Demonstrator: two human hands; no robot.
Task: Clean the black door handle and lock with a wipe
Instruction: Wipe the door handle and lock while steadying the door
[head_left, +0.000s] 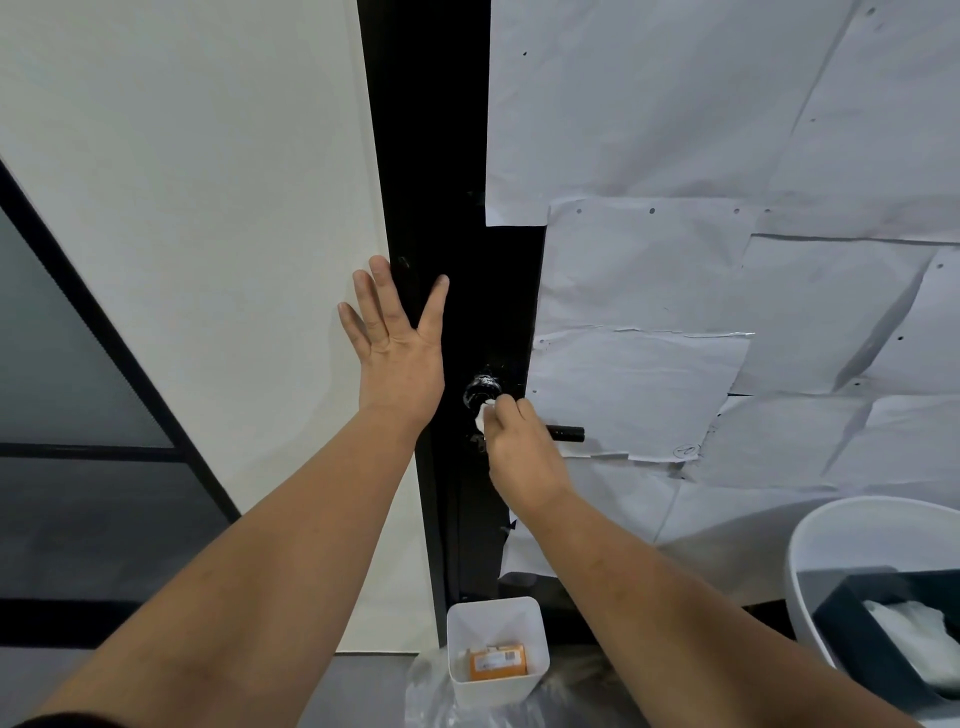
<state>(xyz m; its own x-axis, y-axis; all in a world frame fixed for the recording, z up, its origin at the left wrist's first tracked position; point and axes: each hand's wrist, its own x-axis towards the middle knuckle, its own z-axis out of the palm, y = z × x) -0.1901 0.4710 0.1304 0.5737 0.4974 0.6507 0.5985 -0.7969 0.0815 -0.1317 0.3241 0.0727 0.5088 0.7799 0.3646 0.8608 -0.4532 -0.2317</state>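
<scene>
White wall panel on the left, a black door frame strip running up the middle, creased white paper sheets taped over the door on the right.

Left hand is lying flat across the wall edge and frame, fingers straight and spread wide, bracing. Right hand is pinching a small white wipe between curled fingers and pressing it against the round black lock knob, which is showing shiny wet streaks. Black lever door handle is sticking out to the right just behind that hand; only its end is visible.

Below: a white square plastic bin holding an orange packet, and a white round tub at lower right.

Judgement: the lock is being worked on, the lever likely next. To do it well: small circular rubs around the knob's rim, firm pressure, folding to a fresh face of the wipe before running along the lever's full length and underside.
</scene>
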